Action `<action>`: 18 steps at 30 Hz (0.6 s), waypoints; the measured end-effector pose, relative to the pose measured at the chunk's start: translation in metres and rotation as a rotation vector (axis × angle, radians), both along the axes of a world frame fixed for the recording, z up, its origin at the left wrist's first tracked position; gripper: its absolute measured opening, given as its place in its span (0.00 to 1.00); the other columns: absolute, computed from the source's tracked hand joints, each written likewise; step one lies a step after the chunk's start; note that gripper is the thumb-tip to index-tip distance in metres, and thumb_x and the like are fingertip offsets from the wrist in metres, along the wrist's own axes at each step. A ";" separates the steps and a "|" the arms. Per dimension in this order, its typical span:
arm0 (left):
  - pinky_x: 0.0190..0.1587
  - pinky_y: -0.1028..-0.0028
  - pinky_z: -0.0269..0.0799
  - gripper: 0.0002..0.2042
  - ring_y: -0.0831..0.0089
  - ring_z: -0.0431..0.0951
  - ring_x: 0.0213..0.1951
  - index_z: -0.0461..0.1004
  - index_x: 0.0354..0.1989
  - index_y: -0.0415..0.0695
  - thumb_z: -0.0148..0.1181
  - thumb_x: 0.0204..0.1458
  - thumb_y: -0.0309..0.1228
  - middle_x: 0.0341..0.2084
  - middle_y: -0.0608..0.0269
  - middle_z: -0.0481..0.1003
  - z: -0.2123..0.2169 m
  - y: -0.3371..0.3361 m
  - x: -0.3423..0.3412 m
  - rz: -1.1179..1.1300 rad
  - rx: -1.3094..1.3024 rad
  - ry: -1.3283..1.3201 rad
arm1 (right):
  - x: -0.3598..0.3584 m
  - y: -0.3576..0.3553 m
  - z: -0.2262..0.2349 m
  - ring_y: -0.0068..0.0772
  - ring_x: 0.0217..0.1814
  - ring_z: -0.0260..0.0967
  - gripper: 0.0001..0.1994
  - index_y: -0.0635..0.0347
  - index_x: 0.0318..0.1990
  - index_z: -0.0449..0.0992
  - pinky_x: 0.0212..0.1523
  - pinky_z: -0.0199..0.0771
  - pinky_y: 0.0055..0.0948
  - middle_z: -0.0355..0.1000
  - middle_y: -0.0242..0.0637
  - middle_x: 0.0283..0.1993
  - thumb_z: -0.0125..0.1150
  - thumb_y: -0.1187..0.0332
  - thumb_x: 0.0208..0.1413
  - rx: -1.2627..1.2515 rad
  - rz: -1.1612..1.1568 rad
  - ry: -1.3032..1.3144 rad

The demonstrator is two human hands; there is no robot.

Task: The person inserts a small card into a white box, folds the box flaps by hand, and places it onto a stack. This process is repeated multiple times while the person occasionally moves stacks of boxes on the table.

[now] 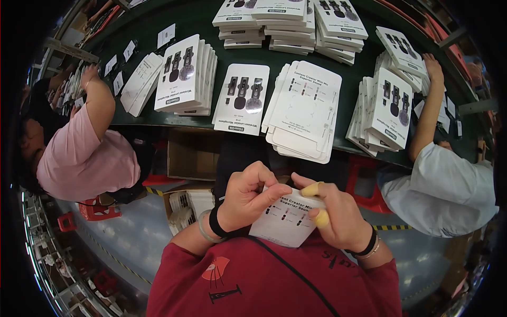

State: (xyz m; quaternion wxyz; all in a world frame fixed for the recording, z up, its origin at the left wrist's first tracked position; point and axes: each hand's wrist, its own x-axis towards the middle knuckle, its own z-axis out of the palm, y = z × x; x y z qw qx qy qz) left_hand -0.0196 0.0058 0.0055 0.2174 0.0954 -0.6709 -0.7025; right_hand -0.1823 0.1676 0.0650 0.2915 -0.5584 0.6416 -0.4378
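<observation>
The left hand (245, 196) and right hand (338, 214) cover the upper edge and right side of the white carton (282, 222); its lower edge is hidden behind the red shirt (274, 280). Fingertip contact under the carton cannot be determined. The top stacks of boxes (290, 21) are cut off by the upper frame edge. The shelf items (58, 259) at lower left are too small to identify.
</observation>
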 end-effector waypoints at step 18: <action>0.41 0.74 0.75 0.15 0.64 0.79 0.44 0.62 0.56 0.39 0.46 0.69 0.36 0.45 0.47 0.74 0.042 -0.057 0.023 0.844 -0.374 0.445 | -0.009 -0.079 0.012 0.37 0.36 0.75 0.21 0.63 0.54 0.76 0.40 0.75 0.28 0.79 0.44 0.46 0.63 0.78 0.50 -0.219 -0.227 0.468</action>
